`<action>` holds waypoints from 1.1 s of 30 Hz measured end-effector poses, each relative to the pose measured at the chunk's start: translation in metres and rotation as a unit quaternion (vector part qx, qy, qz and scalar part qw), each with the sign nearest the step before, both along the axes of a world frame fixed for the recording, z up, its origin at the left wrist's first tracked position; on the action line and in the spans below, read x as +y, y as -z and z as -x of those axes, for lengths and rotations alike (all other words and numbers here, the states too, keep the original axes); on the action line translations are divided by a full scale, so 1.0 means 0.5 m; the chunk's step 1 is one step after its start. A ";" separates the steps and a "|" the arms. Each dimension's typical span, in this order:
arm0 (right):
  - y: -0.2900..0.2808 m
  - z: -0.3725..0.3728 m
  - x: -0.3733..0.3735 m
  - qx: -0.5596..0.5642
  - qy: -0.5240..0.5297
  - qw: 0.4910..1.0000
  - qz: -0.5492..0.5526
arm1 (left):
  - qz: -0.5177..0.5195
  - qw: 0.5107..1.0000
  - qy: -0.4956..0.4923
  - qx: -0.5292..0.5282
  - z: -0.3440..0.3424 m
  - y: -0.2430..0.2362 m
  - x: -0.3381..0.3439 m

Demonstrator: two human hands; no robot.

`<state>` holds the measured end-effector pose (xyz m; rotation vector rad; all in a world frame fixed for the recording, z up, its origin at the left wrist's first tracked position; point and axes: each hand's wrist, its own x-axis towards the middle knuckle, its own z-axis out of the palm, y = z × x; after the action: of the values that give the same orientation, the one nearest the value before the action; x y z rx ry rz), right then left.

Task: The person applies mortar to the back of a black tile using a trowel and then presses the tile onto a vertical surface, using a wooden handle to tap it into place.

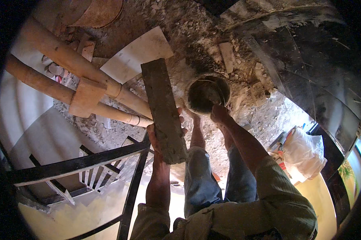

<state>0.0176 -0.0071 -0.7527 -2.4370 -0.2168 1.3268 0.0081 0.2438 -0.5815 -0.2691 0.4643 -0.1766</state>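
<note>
My left hand (155, 143) is wrapped round a long grey-brown block (161, 104), with the thumb side on its left edge and fingertips showing along its right edge. The block is raised and tilted slightly, its top end leaning left. To the right, my right hand (219, 114) is closed at the near rim of a round, dirty bucket (189, 98). Its fingers are turned away, so what it grips cannot be made out. Inside the bucket is a dark interior with some greyish material.
Two thick pipes (48, 44) cross from the upper left, with a wooden piece (86, 98) against them. A pale board (136, 54) lies on the rubble. Black metal railing (80, 162) stands at lower left, a white plastic bag (305, 150) at right, dark panels (308, 60) at upper right.
</note>
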 end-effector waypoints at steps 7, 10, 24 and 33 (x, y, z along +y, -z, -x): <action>0.119 0.049 0.052 0.000 -0.137 0.990 0.023 | -0.085 0.996 0.010 0.021 0.019 0.027 0.008; 0.196 0.105 0.039 0.010 -0.145 0.989 0.027 | -0.157 0.984 0.063 0.057 0.006 0.031 0.007; -0.048 -0.065 -0.134 0.247 0.072 0.944 -0.207 | -0.267 0.945 0.141 0.122 0.017 0.063 0.030; -0.279 -0.118 -0.204 0.350 0.170 0.905 -0.170 | -0.304 0.936 0.138 0.113 0.007 0.113 0.032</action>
<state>0.0765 -0.1093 -0.6130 -1.5045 0.1499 1.7157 0.0043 0.2600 -0.6381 0.3914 0.7610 -0.2688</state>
